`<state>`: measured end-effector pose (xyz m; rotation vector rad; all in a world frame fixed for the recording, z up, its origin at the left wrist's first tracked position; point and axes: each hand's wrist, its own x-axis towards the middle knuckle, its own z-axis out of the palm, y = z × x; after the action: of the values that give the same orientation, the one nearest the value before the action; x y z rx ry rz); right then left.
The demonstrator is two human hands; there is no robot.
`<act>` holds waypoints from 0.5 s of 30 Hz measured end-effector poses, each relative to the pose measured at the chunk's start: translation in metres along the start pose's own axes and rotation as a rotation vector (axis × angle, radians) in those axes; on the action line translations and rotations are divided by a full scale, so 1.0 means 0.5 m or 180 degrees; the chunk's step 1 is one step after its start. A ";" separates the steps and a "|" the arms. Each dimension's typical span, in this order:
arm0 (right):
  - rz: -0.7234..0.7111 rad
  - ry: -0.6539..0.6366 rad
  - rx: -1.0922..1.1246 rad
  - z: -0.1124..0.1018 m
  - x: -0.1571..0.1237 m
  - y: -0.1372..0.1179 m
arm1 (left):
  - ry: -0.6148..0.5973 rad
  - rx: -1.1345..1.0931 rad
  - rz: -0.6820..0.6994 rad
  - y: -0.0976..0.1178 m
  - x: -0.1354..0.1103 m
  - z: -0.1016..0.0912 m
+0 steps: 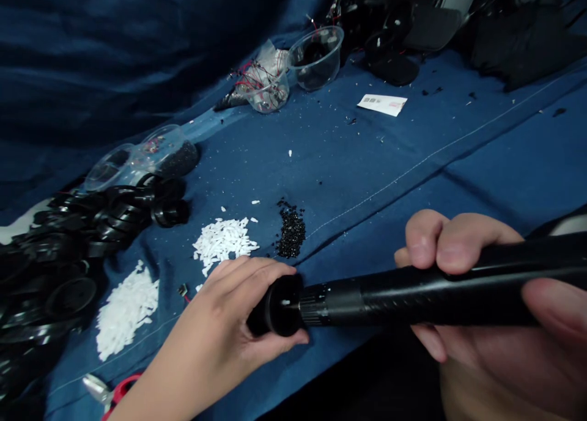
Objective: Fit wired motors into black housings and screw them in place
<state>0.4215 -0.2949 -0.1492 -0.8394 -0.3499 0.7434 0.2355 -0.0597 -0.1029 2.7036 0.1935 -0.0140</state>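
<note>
Dark blue fabric backdrop (pixel 114 60) fills the far left, and a blue cloth with a stitched seam (pixel 380 164) covers the work surface. Black parts in a dark heap (pixel 518 42) sit at the cloth's far right corner.

Containers, along the far edge: clear plastic cup (pixel 316 57) holding dark parts; clear plastic cup (pixel 268 85) just beside it, holding red-wired bits. Two clear plastic tubs (pixel 132 161) lie tilted toward the left edge, beside a patch of black granules (pixel 178 158); can't tell if those are spilled.

Main item: black cylindrical tool (pixel 413 302) held level above the near edge, with a knurled collar (pixel 314 305) and a round black end cap (pixel 275 305). Left hand (pixel 206 329) is curled closed around the cap. Right hand (pixel 481 299) is wrapped firmly around the body.

On the cloth: black plastic rings (pixel 105 225) heaped along the left edge, two piles of white pellets (pixel 222 241) (pixel 126 311), a small pile of black pellets (pixel 291 228), red-handled scissors (pixel 121 387) at the near left corner, and a white paper label (pixel 382 104) toward the far edge. Loose crumbs are scattered around.
</note>
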 end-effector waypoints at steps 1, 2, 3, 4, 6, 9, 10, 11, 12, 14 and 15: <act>0.0002 -0.0041 0.0004 -0.003 -0.003 0.003 | -0.0004 0.0014 0.0014 0.000 0.001 0.000; 0.0011 -0.0123 0.0021 -0.005 -0.004 0.005 | -0.0012 0.0021 0.0019 0.000 0.001 0.000; 0.0021 -0.0219 0.0027 -0.007 -0.004 0.006 | -0.0016 0.0024 0.0020 0.000 0.001 0.000; 0.0024 -0.0331 0.0025 -0.008 -0.002 0.006 | -0.0026 0.0025 0.0019 0.000 0.001 0.000; 0.0002 -0.0429 -0.0013 -0.008 0.004 0.004 | -0.0045 0.0017 0.0020 0.001 0.000 0.000; 0.0045 -0.0390 -0.0045 -0.010 0.011 0.003 | -0.0021 0.0005 0.0022 0.003 0.000 0.000; 0.0048 -0.0362 -0.0034 -0.010 0.011 0.003 | -0.0010 0.0011 0.0018 0.004 0.000 0.001; 0.0044 -0.0340 -0.0033 -0.011 0.011 0.005 | 0.0005 0.0016 0.0013 0.004 0.001 0.001; 0.0019 -0.0378 -0.0033 -0.011 0.010 0.007 | 0.0020 0.0015 0.0008 0.005 0.001 0.001; -0.0124 -0.0446 -0.0056 -0.009 0.009 0.011 | 0.0047 -0.0006 -0.0005 0.005 0.002 0.001; -0.0202 -0.0464 -0.0081 -0.008 0.009 0.012 | 0.0054 -0.0022 -0.0024 0.004 0.002 0.002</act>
<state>0.4240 -0.2911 -0.1565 -0.7964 -0.5148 0.7439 0.2368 -0.0618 -0.1027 2.6968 0.2083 0.0074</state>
